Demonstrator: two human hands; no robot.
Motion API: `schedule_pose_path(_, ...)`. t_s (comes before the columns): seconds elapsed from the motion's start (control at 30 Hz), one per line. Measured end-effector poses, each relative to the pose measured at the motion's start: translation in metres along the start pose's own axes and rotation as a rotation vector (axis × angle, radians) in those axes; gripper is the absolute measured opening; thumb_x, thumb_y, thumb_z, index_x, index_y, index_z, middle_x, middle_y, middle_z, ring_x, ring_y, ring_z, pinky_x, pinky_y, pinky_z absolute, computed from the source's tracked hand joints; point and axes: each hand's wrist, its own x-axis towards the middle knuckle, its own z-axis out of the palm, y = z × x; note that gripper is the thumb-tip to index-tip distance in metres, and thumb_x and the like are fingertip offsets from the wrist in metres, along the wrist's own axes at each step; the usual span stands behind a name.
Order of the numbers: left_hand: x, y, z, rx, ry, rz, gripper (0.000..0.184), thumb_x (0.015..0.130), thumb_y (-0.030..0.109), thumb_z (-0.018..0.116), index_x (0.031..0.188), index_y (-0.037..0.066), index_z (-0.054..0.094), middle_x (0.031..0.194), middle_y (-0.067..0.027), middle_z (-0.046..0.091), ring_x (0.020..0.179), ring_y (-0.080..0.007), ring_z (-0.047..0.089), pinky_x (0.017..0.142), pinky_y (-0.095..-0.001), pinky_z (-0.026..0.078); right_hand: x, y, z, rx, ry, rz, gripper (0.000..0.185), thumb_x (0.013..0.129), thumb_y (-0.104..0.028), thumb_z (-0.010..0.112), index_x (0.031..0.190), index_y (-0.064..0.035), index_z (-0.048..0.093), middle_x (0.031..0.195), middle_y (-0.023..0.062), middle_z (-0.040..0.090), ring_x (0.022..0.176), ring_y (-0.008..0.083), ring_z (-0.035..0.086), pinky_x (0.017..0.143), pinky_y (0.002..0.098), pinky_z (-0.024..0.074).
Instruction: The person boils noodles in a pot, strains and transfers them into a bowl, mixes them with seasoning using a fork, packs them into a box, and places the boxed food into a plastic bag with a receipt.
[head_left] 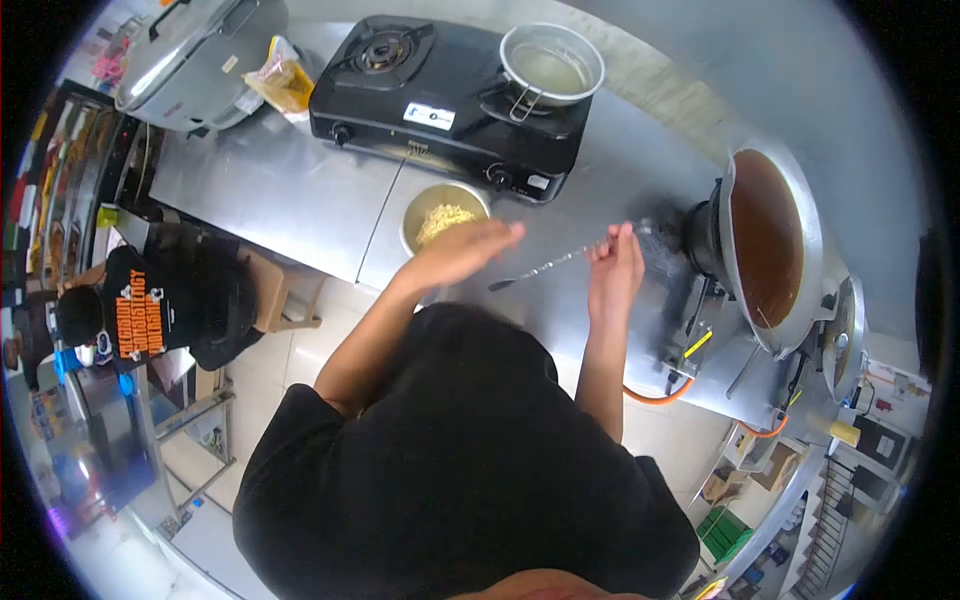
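My right hand [617, 262] is closed, its fingertips pinching the end of a long spoon with a twisted metal handle [560, 262]. The spoon's dark tip points left, low over the steel counter. My left hand [465, 252] is stretched out to the right, fingers extended, with nothing visible in it. Just behind it stands a metal bowl [408, 222] holding pale yellow chopped bits [443, 219]; the hand and wrist hide the bowl's near edge.
A black two-burner gas stove [440, 120] carries a pot of pale liquid [550, 72]. At right, a large wok [765, 240] of brown liquid tilts over a burner with an orange hose [660, 398]. A rice cooker [205, 65] and yellow packet [283, 82] stand back left. Another person [140, 310] sits left.
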Motion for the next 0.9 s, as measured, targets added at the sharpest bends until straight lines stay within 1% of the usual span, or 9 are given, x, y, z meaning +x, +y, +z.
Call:
schedule_pose_path(0.1, -0.024, -0.016, 0.006, -0.199, -0.283, -0.093, 0.046, 0.110, 0.047, 0.048, 0.104, 0.006, 0.068, 0.077, -0.0039, 0.059, 0.068, -0.0101, 0.055, 0.063, -0.0273, 0.045, 0.009, 0.008, 0.027, -0.082, -0.113, 0.037, 0.026, 0.106, -0.032, 0.063, 0.101, -0.0065, 0.064, 0.088, 0.0014, 0.062, 0.073, 0.0099, 0.052, 0.065, 0.0293, 0.0435)
schedule_pose_path(0.2, -0.037, -0.042, 0.016, -0.258, -0.273, 0.133, 0.042, 0.113, 0.039, 0.042, 0.095, 0.007, 0.061, 0.071, -0.0004, 0.053, 0.058, -0.0082, 0.047, 0.055, -0.0236, 0.038, 0.009, 0.013, 0.045, -0.151, -0.175, 0.066, 0.027, 0.106, -0.032, 0.063, 0.105, -0.0048, 0.065, 0.083, 0.0022, 0.061, 0.070, 0.0102, 0.052, 0.063, 0.0289, 0.0443)
schedule_pose_path(0.37, -0.065, -0.054, 0.032, -0.573, -0.174, 0.060, 0.038, 0.113, 0.035, 0.043, 0.088, 0.009, 0.054, 0.065, 0.0039, 0.044, 0.052, -0.0060, 0.040, 0.047, -0.0234, 0.032, -0.014, 0.025, 0.057, -0.352, -0.018, 0.029, 0.026, 0.105, -0.024, 0.064, 0.115, -0.0006, 0.065, 0.082, 0.0014, 0.057, 0.071, 0.0093, 0.053, 0.063, 0.0296, 0.0441)
schedule_pose_path(0.47, -0.082, -0.060, 0.033, -0.600, -0.088, 0.037, 0.037, 0.112, 0.035, 0.047, 0.087, 0.010, 0.056, 0.064, 0.0047, 0.046, 0.051, -0.0050, 0.040, 0.045, -0.0239, 0.031, -0.048, 0.036, 0.051, -0.887, -0.153, -0.509, 0.024, 0.098, -0.015, 0.070, 0.117, -0.0022, 0.065, 0.095, 0.0058, 0.061, 0.075, 0.0152, 0.060, 0.064, 0.0329, 0.0477)
schedule_pose_path(0.53, -0.094, -0.057, 0.030, -0.644, -0.091, -0.019, 0.036, 0.111, 0.034, 0.049, 0.086, 0.010, 0.056, 0.064, 0.0048, 0.046, 0.051, -0.0047, 0.041, 0.045, -0.0233, 0.032, -0.073, 0.017, 0.066, -1.445, -0.608, -0.870, 0.041, 0.087, -0.020, 0.079, 0.124, -0.0072, 0.066, 0.104, 0.0083, 0.062, 0.088, 0.0235, 0.065, 0.068, 0.0365, 0.0529)
schedule_pose_path(0.63, -0.110, -0.050, 0.028, -0.605, -0.089, -0.084, 0.039, 0.111, 0.037, 0.047, 0.088, 0.009, 0.059, 0.062, 0.0035, 0.046, 0.050, -0.0050, 0.041, 0.045, -0.0222, 0.032, -0.089, 0.026, 0.069, -1.365, -0.993, -0.803, 0.032, 0.085, -0.015, 0.077, 0.116, -0.0091, 0.070, 0.099, 0.0083, 0.061, 0.089, 0.0309, 0.066, 0.073, 0.0411, 0.0552)
schedule_pose_path(0.73, -0.122, -0.037, 0.022, -0.548, -0.061, -0.083, 0.048, 0.110, 0.048, 0.045, 0.090, 0.008, 0.062, 0.061, 0.0023, 0.046, 0.049, -0.0060, 0.040, 0.045, -0.0211, 0.032, -0.084, 0.035, 0.077, -1.305, -1.096, -0.843, 0.021, 0.089, -0.013, 0.072, 0.109, -0.0083, 0.072, 0.102, 0.0078, 0.065, 0.093, 0.0309, 0.068, 0.076, 0.0437, 0.0555)
schedule_pose_path(0.83, -0.145, -0.045, -0.030, -0.795, 0.136, -0.088, 0.059, 0.104, 0.064, 0.044, 0.094, 0.009, 0.063, 0.061, 0.0025, 0.046, 0.047, -0.0072, 0.037, 0.044, -0.0237, 0.027, -0.060, 0.048, 0.082, -1.212, -0.932, -0.859, 0.013, 0.096, -0.013, 0.065, 0.104, -0.0042, 0.071, 0.098, 0.0114, 0.070, 0.091, 0.0318, 0.070, 0.073, 0.0429, 0.0553)
schedule_pose_path(0.9, -0.136, -0.104, -0.050, -0.807, 0.408, -0.104, 0.058, 0.102, 0.065, 0.047, 0.102, 0.009, 0.065, 0.062, 0.0033, 0.047, 0.048, -0.0072, 0.036, 0.044, -0.0249, 0.025, -0.033, 0.055, 0.091, -1.118, -0.869, -0.695, 0.016, 0.100, -0.015, 0.062, 0.100, -0.0017, 0.071, 0.093, 0.0139, 0.072, 0.085, 0.0328, 0.071, 0.072, 0.0419, 0.0555)
